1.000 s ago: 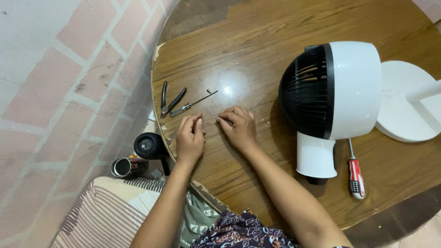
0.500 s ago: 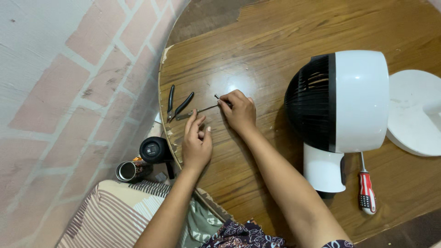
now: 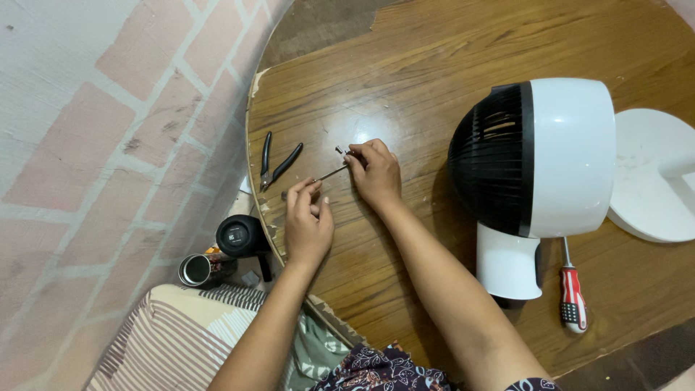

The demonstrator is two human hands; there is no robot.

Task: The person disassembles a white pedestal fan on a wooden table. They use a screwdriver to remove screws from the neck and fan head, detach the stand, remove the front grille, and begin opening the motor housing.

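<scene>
Two hands, left [image 3: 308, 224] and right [image 3: 376, 174], each pinch one small screwdriver [image 3: 329, 174].

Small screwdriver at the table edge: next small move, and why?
Probably steady the handle with the left hand and bring the small dark piece at the right hand's fingers onto the tip. The small screwdriver spans between both hands, its shaft end by the right fingers, the piece just beyond it. Black pliers lie untouched alongside.

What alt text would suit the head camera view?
Two bare hands work a small screwdriver on a round wooden table: left hand at its handle, right hand at its tip. Black pliers lie left, a white fan right.
</scene>
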